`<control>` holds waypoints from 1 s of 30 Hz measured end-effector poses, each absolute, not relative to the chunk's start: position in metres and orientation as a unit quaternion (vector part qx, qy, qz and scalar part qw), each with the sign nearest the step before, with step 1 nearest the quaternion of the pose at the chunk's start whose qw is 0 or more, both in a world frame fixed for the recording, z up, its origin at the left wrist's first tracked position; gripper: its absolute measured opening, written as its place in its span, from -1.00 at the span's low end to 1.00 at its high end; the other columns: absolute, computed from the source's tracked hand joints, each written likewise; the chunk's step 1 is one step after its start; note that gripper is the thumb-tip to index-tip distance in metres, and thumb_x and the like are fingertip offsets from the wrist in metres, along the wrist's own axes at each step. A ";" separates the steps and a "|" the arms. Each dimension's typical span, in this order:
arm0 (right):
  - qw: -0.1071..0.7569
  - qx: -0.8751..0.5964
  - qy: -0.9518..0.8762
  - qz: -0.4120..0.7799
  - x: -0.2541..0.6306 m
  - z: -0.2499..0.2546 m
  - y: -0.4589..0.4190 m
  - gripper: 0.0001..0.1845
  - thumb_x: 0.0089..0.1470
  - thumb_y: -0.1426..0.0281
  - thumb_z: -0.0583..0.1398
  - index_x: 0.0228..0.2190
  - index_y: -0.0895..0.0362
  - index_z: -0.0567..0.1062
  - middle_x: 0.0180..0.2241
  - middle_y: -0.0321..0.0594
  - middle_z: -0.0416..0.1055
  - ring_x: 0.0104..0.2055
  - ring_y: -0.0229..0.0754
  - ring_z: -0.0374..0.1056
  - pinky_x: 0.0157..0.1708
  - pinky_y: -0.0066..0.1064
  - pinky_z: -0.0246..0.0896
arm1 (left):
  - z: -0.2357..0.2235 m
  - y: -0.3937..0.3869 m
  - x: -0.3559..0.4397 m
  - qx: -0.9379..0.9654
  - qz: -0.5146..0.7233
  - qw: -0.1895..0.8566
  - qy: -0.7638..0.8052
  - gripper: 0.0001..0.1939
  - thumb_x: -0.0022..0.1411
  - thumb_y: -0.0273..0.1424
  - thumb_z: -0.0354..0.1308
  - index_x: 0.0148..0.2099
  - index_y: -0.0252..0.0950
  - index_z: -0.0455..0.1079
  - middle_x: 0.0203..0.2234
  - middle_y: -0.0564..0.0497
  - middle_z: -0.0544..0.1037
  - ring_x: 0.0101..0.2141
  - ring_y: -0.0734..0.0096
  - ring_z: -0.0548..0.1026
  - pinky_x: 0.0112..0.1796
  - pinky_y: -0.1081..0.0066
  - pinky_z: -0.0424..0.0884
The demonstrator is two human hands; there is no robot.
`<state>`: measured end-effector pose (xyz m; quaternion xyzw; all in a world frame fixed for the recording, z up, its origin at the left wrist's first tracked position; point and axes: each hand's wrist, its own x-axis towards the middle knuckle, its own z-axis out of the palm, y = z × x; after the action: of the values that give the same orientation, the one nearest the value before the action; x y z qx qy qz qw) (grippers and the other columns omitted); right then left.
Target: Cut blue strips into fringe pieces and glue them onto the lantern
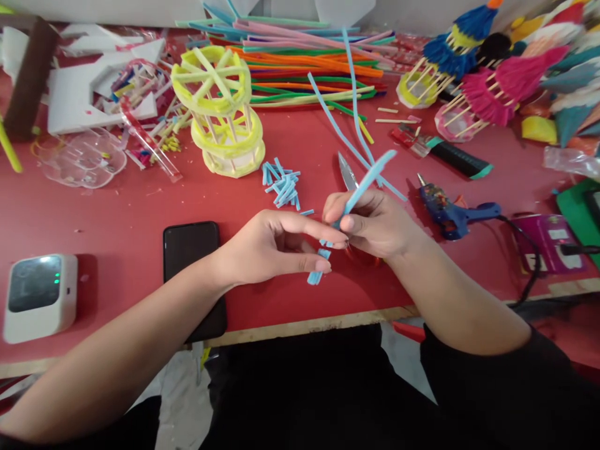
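Observation:
My left hand pinches a small bundle of short light-blue pipe cleaner pieces between thumb and fingers. Its index finger reaches across to the fingertips of my right hand. That hand is closed on a longer light-blue pipe cleaner, whose free end slants up to the right. A scissors blade shows beyond the right hand, with part of a reddish handle below it; whether the hand grips the scissors or they lie beneath it, I cannot tell. Just past my hands is a pile of cut blue pieces.
Two long blue pipe cleaners lie behind the right hand. A yellow two-tier frame stands at back left. To the right are a glue gun and a cutter knife. A phone lies under the left forearm.

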<state>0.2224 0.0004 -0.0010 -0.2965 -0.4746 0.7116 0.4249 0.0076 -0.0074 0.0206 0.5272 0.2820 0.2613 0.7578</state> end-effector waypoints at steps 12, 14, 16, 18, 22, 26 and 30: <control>0.468 -0.446 -0.515 0.564 0.219 0.011 -0.012 -0.54 -0.19 0.12 0.59 -0.38 0.06 0.55 -0.44 -0.38 0.54 -0.47 -0.26 0.50 -0.45 -0.35 0.54 | 0.010 0.001 0.013 0.401 0.377 0.696 0.462 -0.15 0.09 -0.53 0.51 0.38 -0.34 0.28 -0.37 -0.02 0.72 -0.36 0.25 0.73 -0.19 0.28 0.72; 0.453 -0.447 -0.522 0.568 0.216 0.010 -0.014 -0.51 -0.20 0.09 0.59 -0.37 0.07 0.56 -0.43 -0.36 0.55 -0.46 -0.25 0.50 -0.41 -0.34 0.56 | 0.010 0.002 0.014 0.404 0.382 0.696 0.454 -0.15 0.08 -0.54 0.51 0.37 -0.32 0.28 -0.38 0.00 0.72 -0.36 0.27 0.72 -0.21 0.30 0.72; 0.448 -0.452 -0.518 0.571 0.214 0.009 -0.015 -0.48 -0.21 0.05 0.59 -0.36 0.06 0.55 -0.43 -0.36 0.55 -0.46 -0.23 0.50 -0.40 -0.31 0.58 | 0.009 0.001 0.014 0.414 0.387 0.691 0.448 -0.16 0.07 -0.55 0.51 0.36 -0.30 0.29 -0.39 0.03 0.71 -0.36 0.29 0.72 -0.23 0.33 0.71; 0.447 -0.456 -0.512 0.574 0.213 0.007 -0.015 -0.48 -0.20 0.03 0.58 -0.35 0.06 0.54 -0.42 -0.37 0.55 -0.47 -0.23 0.49 -0.40 -0.30 0.59 | 0.009 0.001 0.014 0.429 0.390 0.682 0.445 -0.17 0.07 -0.55 0.50 0.36 -0.28 0.30 -0.40 0.05 0.70 -0.36 0.30 0.72 -0.22 0.34 0.71; 0.454 -0.446 -0.514 0.575 0.212 0.006 -0.016 -0.51 -0.17 0.06 0.58 -0.34 0.05 0.55 -0.41 -0.37 0.54 -0.46 -0.24 0.49 -0.41 -0.31 0.59 | 0.009 -0.002 0.013 0.470 0.390 0.655 0.446 -0.23 0.11 -0.56 0.45 0.35 -0.27 0.33 -0.38 0.05 0.69 -0.33 0.29 0.73 -0.20 0.36 0.71; 0.459 -0.463 -0.520 0.552 0.212 0.007 -0.016 -0.53 -0.12 0.04 0.55 -0.34 0.03 0.54 -0.38 -0.37 0.54 -0.48 -0.25 0.48 -0.42 -0.30 0.58 | 0.008 -0.004 0.013 0.526 0.396 0.595 0.461 -0.32 0.18 -0.55 0.38 0.33 -0.26 0.38 -0.30 0.00 0.72 -0.29 0.29 0.73 -0.16 0.35 0.70; 0.465 -0.481 -0.519 0.532 0.211 0.008 -0.016 -0.55 -0.09 0.05 0.54 -0.36 0.04 0.53 -0.38 -0.37 0.53 -0.48 -0.25 0.48 -0.44 -0.30 0.58 | 0.005 -0.003 0.011 0.561 0.408 0.545 0.471 -0.44 0.26 -0.54 0.31 0.30 -0.25 0.42 -0.19 -0.06 0.75 -0.09 0.17 0.72 0.00 0.23 0.68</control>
<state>0.2113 -0.0160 0.0079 -0.4815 -0.5190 0.5316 0.4651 0.0113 -0.0034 0.0048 0.5612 0.4711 0.4081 0.5446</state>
